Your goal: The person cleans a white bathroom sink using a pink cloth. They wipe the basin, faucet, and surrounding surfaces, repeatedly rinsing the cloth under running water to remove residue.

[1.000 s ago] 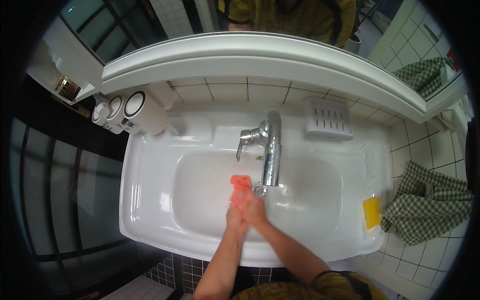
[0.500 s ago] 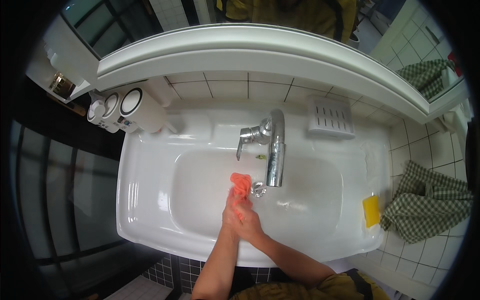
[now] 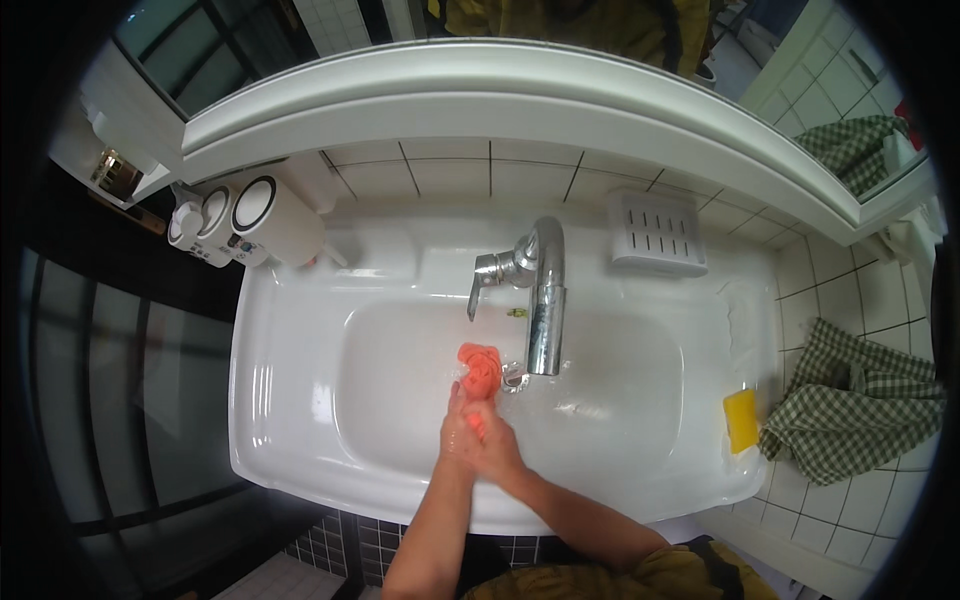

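Note:
Both hands are closed together round a bunched, wet-looking orange-pink cloth (image 3: 482,368) in the white washbasin (image 3: 390,400). My left hand (image 3: 458,436) grips it from the left, its skin wet. Pressed against it from the right is my right hand (image 3: 494,442), fingers curled round the cloth. The far end of the cloth sticks out beyond the fingers, and its middle is mostly hidden in the grip. Just right of the cloth lies the metal drain (image 3: 515,377). The chrome tap (image 3: 546,330) reaches over the basin to the right of the hands, its lever at its left.
A yellow sponge (image 3: 741,421) rests on the right rim, beside a green checked towel (image 3: 840,410). At the back right is a slotted soap dish (image 3: 655,235). White containers (image 3: 275,225) stand at the back left, and a white-framed mirror ledge (image 3: 510,110) spans the back.
The view has shifted slightly. The hands still hold the cloth at nearly the same spot; its far end has changed shape a little. Water by the drain looks more disturbed.

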The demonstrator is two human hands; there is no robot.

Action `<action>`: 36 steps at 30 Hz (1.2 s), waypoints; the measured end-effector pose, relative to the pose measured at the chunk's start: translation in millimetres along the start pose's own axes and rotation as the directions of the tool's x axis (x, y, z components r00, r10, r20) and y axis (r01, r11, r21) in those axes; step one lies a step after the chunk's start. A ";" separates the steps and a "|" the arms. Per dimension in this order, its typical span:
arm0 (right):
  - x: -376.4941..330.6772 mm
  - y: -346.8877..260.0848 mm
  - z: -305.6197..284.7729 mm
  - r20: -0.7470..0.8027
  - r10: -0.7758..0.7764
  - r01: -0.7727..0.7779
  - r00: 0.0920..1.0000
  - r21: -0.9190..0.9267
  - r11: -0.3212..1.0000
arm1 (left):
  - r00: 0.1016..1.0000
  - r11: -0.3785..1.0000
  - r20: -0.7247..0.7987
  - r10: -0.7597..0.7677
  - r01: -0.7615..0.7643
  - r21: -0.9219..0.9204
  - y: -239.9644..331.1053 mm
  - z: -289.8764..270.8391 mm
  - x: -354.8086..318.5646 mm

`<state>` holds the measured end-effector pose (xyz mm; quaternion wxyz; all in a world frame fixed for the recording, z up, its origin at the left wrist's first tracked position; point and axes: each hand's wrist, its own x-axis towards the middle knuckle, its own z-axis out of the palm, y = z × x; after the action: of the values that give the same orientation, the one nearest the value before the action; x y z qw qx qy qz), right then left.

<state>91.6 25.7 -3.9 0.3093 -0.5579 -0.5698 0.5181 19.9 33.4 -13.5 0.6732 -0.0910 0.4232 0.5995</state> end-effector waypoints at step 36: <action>85.8 71.3 -55.3 -0.209 -0.084 0.049 0.974 -0.169 0.984 | 0.996 0.991 -0.082 0.047 -0.037 0.127 -6.8 8.2 -14.5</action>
<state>149.6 110.0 -74.9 0.3397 -0.6146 -0.5918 0.3957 30.9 26.2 -1.2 0.6463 -0.0649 0.4899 0.5815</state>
